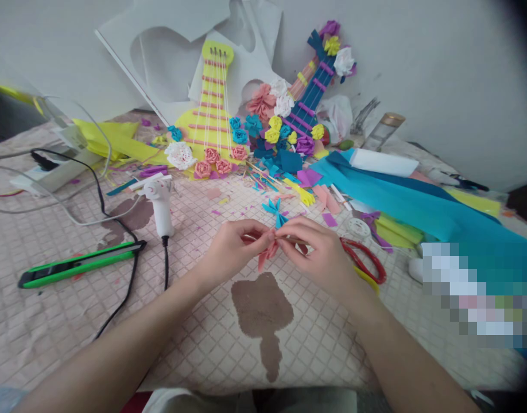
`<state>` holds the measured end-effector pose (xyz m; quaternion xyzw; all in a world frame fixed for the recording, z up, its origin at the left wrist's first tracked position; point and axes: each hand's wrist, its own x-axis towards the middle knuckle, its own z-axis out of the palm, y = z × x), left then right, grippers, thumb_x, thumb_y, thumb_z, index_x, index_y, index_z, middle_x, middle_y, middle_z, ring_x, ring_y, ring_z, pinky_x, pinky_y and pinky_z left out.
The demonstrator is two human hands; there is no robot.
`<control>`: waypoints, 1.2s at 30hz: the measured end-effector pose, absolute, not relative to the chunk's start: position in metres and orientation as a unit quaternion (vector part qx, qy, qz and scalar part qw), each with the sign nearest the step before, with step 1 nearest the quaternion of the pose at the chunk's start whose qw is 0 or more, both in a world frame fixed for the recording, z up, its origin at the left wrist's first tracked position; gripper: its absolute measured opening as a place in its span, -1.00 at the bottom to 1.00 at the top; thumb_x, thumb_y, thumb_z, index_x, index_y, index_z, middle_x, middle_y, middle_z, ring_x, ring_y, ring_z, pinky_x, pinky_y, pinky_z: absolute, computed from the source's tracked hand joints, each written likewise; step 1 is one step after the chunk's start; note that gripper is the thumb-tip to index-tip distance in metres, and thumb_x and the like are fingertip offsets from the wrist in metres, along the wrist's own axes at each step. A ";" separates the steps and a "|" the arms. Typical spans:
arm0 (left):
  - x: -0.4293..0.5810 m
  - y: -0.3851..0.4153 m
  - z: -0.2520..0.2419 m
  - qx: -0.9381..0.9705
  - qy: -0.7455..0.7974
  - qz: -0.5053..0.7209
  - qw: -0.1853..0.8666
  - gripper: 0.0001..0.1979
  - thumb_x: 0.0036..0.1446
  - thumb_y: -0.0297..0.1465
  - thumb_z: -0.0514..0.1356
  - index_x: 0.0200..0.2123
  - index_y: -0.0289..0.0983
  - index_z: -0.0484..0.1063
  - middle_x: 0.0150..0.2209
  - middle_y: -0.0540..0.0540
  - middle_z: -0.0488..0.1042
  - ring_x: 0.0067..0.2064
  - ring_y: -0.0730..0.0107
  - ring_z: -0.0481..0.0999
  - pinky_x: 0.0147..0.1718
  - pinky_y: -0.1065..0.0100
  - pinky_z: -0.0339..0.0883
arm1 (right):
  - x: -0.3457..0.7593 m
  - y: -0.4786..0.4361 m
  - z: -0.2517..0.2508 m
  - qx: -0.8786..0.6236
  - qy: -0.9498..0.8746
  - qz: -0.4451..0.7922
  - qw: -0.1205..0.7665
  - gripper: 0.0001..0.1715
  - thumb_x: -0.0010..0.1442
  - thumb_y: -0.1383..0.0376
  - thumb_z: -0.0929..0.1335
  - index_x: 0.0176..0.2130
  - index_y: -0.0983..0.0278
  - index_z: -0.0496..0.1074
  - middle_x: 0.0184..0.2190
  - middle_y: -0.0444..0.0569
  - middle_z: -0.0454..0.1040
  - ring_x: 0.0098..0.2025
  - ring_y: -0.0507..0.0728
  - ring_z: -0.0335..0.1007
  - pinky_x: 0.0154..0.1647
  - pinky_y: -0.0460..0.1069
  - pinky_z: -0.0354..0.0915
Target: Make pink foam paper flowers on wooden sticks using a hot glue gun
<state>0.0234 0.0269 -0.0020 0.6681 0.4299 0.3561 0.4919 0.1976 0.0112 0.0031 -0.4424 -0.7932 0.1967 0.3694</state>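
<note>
My left hand and my right hand meet above the middle of the table, fingertips pinched together on a small pink paper strip that hangs folded between them. A thin wooden stick pokes out under the right fingers. Just beyond the hands lies a small blue paper flower. Red-handled scissors rest right beside my right hand.
A white glue gun and a green flat tool lie at the left with cords. Two paper guitars decorated with paper roses lean on the wall. Teal paper sheets cover the right side. Paper scraps are scattered around.
</note>
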 end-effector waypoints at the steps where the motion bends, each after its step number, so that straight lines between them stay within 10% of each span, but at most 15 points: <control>1: 0.023 0.027 -0.002 0.673 0.429 0.354 0.488 -0.80 0.11 -0.34 0.15 -0.45 -0.33 0.47 -0.49 -0.04 0.50 -0.46 0.48 0.45 -0.43 0.46 0.36 | 0.197 0.011 0.003 -0.450 -0.786 0.211 0.367 -0.86 0.13 0.41 0.29 -0.32 0.23 0.43 -0.32 -0.05 0.45 -0.36 0.04 0.37 -0.39 -0.05 0.31; 36: 0.036 0.017 -0.004 0.586 0.416 0.388 0.577 -0.81 0.02 -0.44 0.22 -0.25 -0.38 0.47 -0.35 -0.10 0.56 -0.32 0.38 0.56 -0.29 0.42 0.47 | 0.195 0.013 0.004 -0.515 -0.731 0.239 0.378 -0.94 0.11 0.35 0.34 -0.41 0.27 0.39 -0.38 -0.09 0.45 -0.32 0.04 0.35 -0.33 -0.05 0.26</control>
